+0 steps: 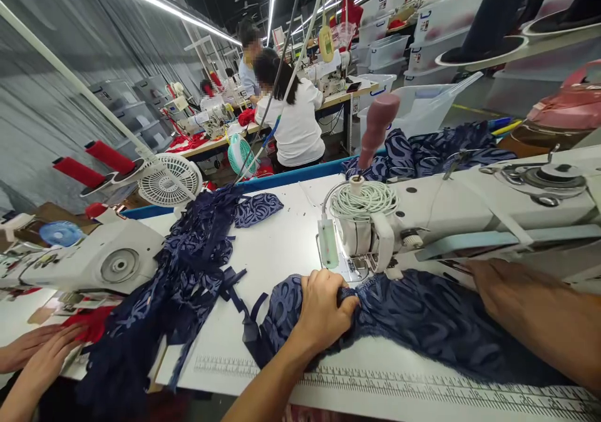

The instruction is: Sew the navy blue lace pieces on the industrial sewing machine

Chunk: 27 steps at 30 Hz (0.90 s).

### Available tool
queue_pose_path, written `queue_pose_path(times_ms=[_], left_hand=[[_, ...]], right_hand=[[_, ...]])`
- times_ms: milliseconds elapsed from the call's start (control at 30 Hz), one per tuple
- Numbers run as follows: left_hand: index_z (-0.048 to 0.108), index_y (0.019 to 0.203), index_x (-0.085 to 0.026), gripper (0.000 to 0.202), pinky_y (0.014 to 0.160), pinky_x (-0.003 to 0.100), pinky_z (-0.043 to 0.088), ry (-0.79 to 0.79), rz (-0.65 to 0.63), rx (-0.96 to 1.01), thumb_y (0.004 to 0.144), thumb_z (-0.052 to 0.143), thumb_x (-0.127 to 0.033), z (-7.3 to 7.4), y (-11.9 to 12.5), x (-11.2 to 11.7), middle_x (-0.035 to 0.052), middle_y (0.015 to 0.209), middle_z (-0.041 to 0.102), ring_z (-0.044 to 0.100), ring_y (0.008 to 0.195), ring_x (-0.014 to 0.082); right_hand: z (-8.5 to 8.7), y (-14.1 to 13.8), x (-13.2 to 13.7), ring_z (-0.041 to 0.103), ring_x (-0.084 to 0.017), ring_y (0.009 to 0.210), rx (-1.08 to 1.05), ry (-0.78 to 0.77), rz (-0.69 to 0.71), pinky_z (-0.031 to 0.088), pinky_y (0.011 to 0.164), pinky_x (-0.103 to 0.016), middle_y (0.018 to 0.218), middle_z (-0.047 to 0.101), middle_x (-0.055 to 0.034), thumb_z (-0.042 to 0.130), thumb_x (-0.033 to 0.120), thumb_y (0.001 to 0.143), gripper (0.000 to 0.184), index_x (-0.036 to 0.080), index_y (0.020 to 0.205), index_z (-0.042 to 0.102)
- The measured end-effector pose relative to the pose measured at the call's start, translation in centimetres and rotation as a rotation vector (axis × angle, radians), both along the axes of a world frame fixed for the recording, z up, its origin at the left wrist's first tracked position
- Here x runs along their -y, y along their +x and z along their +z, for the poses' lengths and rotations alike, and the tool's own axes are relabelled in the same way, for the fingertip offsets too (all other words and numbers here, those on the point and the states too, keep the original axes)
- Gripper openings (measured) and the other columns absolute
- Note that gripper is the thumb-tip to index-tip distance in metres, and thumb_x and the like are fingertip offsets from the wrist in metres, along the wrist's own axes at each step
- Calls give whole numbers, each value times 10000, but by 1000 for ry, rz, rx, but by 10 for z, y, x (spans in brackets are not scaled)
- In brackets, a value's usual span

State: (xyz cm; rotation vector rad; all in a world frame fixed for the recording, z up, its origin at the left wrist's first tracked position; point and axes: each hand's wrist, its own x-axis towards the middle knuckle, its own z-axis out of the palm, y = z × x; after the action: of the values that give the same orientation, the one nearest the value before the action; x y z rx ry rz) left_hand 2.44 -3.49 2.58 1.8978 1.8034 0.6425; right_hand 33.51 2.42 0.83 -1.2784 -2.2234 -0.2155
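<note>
Gripping bunched navy lace fabric (422, 322), left hand (323, 312) is closed on its edge just in front of the sewing machine (469, 221) needle area; right hand (498, 284) lies flat, fingers mostly hidden under the machine arm, pressing the same piece. Fabric spreads along the counter (282, 240) near edge, over the printed ruler strip (375, 384). Progress, my read: piece is at the presser foot, seam looks partly fed, most of it still right of the needle. Pile of navy pieces (188, 272) sits toward the counter's left edge. Co-worker's hands (32, 353) at far left.
</note>
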Motion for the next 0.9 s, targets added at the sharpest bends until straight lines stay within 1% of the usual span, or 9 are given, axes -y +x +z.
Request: queue_pose_path(times_ms=[67, 100, 167, 200, 267, 333, 467, 667, 900], left_hand=[[602, 811, -201, 109, 794, 312, 393, -77, 37, 193, 809, 711, -193, 4, -3, 1, -34, 760, 585, 550, 774, 162], [584, 791, -201, 113, 716, 281, 368, -120, 52, 292, 801, 696, -189, 7, -4, 2, -62, 666, 510, 493, 674, 133], [564, 810, -206, 122, 599, 253, 285, -198, 63, 480, 789, 684, -209, 11, -7, 4, -97, 572, 352, 356, 560, 104], [567, 852, -207, 133, 579, 248, 261, -228, 56, 565, 788, 682, -223, 13, -8, 5, -103, 567, 322, 324, 548, 101], [577, 961, -205, 193, 578, 241, 267, -276, 28, 705, 800, 674, -250, 15, -8, 8, -101, 585, 360, 323, 551, 98], [579, 1037, -200, 251, 596, 238, 293, -309, 1, 783, 813, 668, -270, 16, -9, 10, -86, 627, 438, 354, 567, 98], [588, 1064, -186, 291, 598, 234, 281, -329, -23, 826, 809, 685, -287, 16, -9, 14, -72, 654, 467, 346, 581, 94], [603, 1074, -182, 291, 577, 227, 244, -335, -22, 822, 811, 691, -271, 15, -10, 14, -88, 619, 400, 305, 575, 88], [615, 1090, -196, 301, 572, 224, 235, -331, -15, 804, 824, 708, -302, 10, -12, 16, -100, 611, 348, 283, 564, 83]], right_hand=[[-2, -6, 14, 622, -353, 565, 57, 12, -47, 414, 493, -433, 688, 634, -141, 319, 266, 938, 318, 220, 899, 631], [-1, -11, 22, 649, -324, 567, 46, 5, -16, 429, 469, -404, 719, 669, -123, 330, 247, 945, 297, 216, 971, 624], [3, -27, 38, 696, -234, 590, -28, -28, 134, 485, 470, -325, 795, 725, -68, 370, 234, 979, 234, 215, 1082, 580], [6, -38, 45, 713, -199, 624, -41, -20, 209, 517, 510, -286, 826, 738, -50, 373, 244, 1005, 212, 208, 1096, 561], [16, -59, 56, 728, -189, 697, 18, 73, 248, 537, 591, -280, 855, 737, -47, 377, 312, 1048, 219, 194, 1057, 561], [25, -77, 59, 698, -204, 652, 117, 186, 228, 491, 570, -321, 795, 701, -48, 362, 337, 1062, 279, 182, 998, 586], [32, -91, 56, 613, -199, 567, 228, 246, 234, 388, 560, -341, 713, 624, -38, 370, 305, 1060, 318, 173, 925, 626], [28, -91, 54, 542, -194, 538, 262, 240, 234, 334, 598, -354, 658, 539, -5, 414, 244, 1038, 281, 194, 879, 639], [31, -95, 53, 527, -183, 540, 278, 248, 256, 327, 609, -350, 658, 527, -3, 421, 207, 1028, 263, 185, 873, 632]])
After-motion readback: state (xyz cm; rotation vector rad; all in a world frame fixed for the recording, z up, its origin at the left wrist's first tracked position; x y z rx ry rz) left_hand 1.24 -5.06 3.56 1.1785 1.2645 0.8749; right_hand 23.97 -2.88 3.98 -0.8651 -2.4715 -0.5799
